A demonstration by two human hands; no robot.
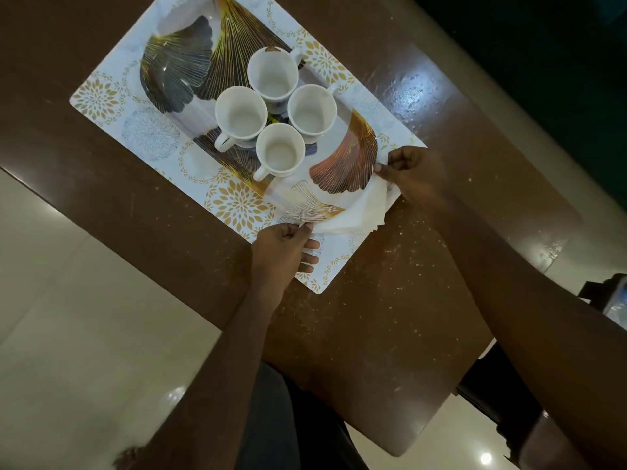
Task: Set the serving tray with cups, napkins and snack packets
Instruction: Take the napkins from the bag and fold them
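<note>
A white serving tray (176,66) with dark and gold leaf prints lies on a patterned placemat (98,96). Several empty white cups (273,74) stand grouped in the tray's middle. White napkins (356,215) lie at the tray's near right end, stretched between both hands. My left hand (285,247) pinches the napkins' near corner by the tray's edge. My right hand (412,173) pinches their far corner at the tray's right rim. No snack packets are in view.
The placemat rests on a brown speckled table (373,317) whose near edge runs diagonally above a pale tiled floor (84,300). A dark chair (509,401) and a dim object at the right edge stand beside the table.
</note>
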